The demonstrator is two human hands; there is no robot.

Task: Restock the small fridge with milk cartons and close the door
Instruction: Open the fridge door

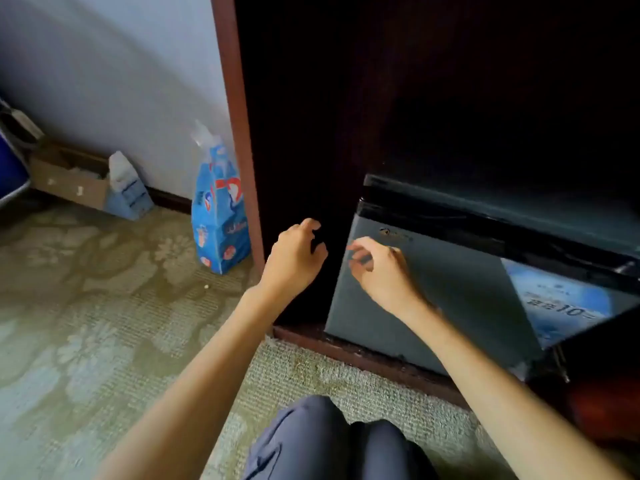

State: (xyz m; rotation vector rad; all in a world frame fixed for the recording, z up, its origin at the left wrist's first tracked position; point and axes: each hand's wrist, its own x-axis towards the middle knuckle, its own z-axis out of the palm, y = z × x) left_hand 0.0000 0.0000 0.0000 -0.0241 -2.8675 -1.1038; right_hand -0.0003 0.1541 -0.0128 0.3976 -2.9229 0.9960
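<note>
— Hands first: where are they?

— Both are out in front of the small fridge (433,299), which sits low inside a dark wooden cabinet (242,133). The left hand (294,258) hovers over the dark gap beside the fridge's left edge, fingers curled loosely and holding nothing. The right hand (379,268) is in front of the upper left corner of the grey fridge door (415,323), fingers bent and a little spread, also empty (it is blurred, so I cannot tell whether the fingertips touch the door).

— Is the door open?

— It looks closed, or nearly so; no interior shows. A blue sticker (561,306) with pale print sits on the right part of the door, and the fridge's black top (485,209) runs above it.

— And the milk?

— A blue-and-white plastic pack of milk cartons (220,209) stands upright on the patterned carpet (104,306), just left of the cabinet's reddish-brown side panel and well apart from both hands.

— Anything else around?

— Farther left, against the pale wall (121,64), an open cardboard box (69,174) lies next to a smaller blue-and-white pack (130,192). At the bottom edge, the person's knees in grey-blue trousers (311,441) rest on the carpet.
</note>
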